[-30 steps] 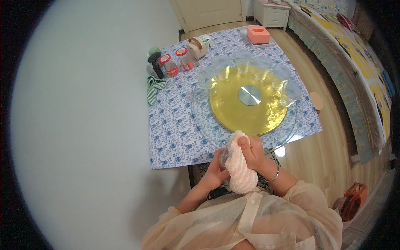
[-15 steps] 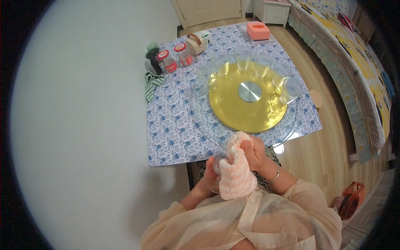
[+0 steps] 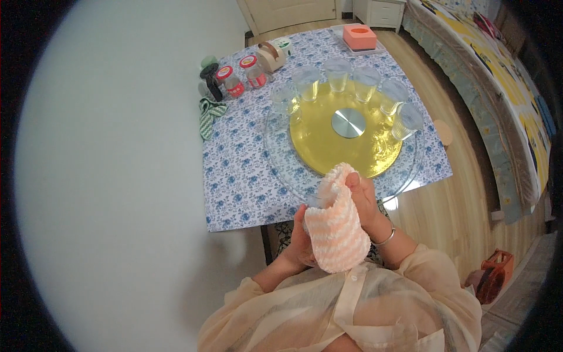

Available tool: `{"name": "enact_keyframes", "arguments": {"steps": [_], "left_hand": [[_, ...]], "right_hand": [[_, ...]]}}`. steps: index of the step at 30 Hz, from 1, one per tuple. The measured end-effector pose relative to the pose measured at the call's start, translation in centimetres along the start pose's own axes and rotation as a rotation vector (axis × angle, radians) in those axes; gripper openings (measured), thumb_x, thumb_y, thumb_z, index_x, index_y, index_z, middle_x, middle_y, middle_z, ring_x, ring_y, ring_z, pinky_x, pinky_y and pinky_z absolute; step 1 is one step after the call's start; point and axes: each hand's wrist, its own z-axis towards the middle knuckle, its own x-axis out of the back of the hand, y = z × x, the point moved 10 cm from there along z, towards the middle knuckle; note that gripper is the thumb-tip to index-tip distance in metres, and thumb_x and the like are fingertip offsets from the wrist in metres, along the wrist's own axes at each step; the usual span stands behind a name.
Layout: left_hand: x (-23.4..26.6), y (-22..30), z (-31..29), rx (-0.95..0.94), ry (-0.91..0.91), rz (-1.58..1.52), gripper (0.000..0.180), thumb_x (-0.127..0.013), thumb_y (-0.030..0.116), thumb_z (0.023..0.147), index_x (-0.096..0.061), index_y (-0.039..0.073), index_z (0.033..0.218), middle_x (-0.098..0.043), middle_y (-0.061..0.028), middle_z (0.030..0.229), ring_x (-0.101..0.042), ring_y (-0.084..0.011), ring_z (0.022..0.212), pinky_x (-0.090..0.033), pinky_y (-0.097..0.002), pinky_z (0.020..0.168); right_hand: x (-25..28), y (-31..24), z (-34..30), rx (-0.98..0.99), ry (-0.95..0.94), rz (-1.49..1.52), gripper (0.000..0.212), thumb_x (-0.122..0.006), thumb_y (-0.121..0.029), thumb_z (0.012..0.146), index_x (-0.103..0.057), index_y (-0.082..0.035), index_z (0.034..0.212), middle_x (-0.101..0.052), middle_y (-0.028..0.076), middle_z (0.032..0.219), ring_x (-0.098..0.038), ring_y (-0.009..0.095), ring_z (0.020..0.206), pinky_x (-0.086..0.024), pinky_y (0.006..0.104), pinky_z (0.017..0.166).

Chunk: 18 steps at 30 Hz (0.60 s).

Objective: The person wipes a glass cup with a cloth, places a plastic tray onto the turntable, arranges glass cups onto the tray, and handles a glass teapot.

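Observation:
My right hand (image 3: pixel 365 202) grips a peach-and-white striped cloth (image 3: pixel 339 237) near its upper end, thumb on top. The cloth hangs down in front of my body and bulges. On its left side my left hand (image 3: pixel 299 239) is closed round a clear drinking glass, which the cloth now mostly covers. Beyond my hands lies a round glass turntable with a gold disc (image 3: pixel 316 144) and a silver hub (image 3: pixel 349 122). Several clear glasses, one of them a ribbed glass (image 3: pixel 407 121), stand in an arc along its far side.
The table wears a blue-flowered cloth (image 3: pixel 240 188). At its far left are red-lidded jars (image 3: pixel 255 73), a black-handled item (image 3: pixel 211 80), a green striped cloth (image 3: pixel 211 116) and a cream container (image 3: pixel 270 57). A coral tissue box (image 3: pixel 359 39) sits far right. Beyond is a bed (image 3: pixel 498 88).
My right hand and the cloth have risen slightly, and the cloth has spread over the glass in my left hand. The table has shifted a little up and left in view.

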Motion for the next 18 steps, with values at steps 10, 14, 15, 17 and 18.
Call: {"name": "enact_keyframes", "arguments": {"steps": [10,14,15,17,18], "left_hand": [[-1.5,4.1,-0.9,-0.393,0.498,1.124,0.053,-0.037,0.045,0.085,-0.036,0.008,0.123,-0.05,-0.0078,0.113,-0.053,-0.0196,0.098,-0.047,-0.0348,0.08],[2.6,5.8,-2.2,-0.44,0.608,0.77,0.056,-0.031,0.05,0.085,-0.038,0.007,0.12,-0.057,-0.01,0.097,-0.059,-0.0218,0.073,-0.051,-0.0341,0.057],[3.7,6.0,-1.9,-0.438,0.559,0.576,0.057,-0.029,0.051,0.085,-0.038,0.007,0.12,-0.058,-0.0107,0.093,-0.059,-0.0226,0.067,-0.05,-0.034,0.052],[4.3,6.4,-1.6,-0.438,0.332,0.461,0.055,-0.029,0.049,0.086,-0.038,0.006,0.12,-0.057,-0.0107,0.095,-0.059,-0.0218,0.075,-0.05,-0.0333,0.06],[4.1,5.5,-1.0,-0.432,0.337,0.454,0.055,-0.029,0.049,0.086,-0.038,0.006,0.12,-0.057,-0.0107,0.095,-0.059,-0.0218,0.075,-0.05,-0.0333,0.06]], "right_hand": [[4.2,3.2,0.8,-0.177,0.273,-0.149,0.041,-0.036,-0.038,0.09,-0.053,-0.001,0.088,-0.051,0.001,0.073,-0.047,0.009,0.065,-0.041,0.0229,0.059],[7.6,6.2,0.2,-0.378,0.462,0.27,0.041,-0.04,-0.04,0.088,-0.051,-0.002,0.096,-0.054,0.005,0.087,-0.05,0.011,0.08,-0.042,0.0261,0.071],[7.5,5.5,0.2,-0.375,0.446,0.344,0.039,-0.043,-0.039,0.087,-0.051,-0.002,0.097,-0.054,0.007,0.092,-0.051,0.013,0.086,-0.041,0.0272,0.076],[5.3,2.9,0.4,-0.252,0.297,0.132,0.037,-0.045,-0.036,0.086,-0.051,-0.001,0.098,-0.054,0.009,0.097,-0.051,0.016,0.09,-0.041,0.028,0.078],[3.2,1.6,0.5,-0.133,0.157,-0.08,0.035,-0.048,-0.033,0.085,-0.051,-0.001,0.1,-0.053,0.011,0.101,-0.051,0.018,0.094,-0.04,0.0289,0.081]]}}
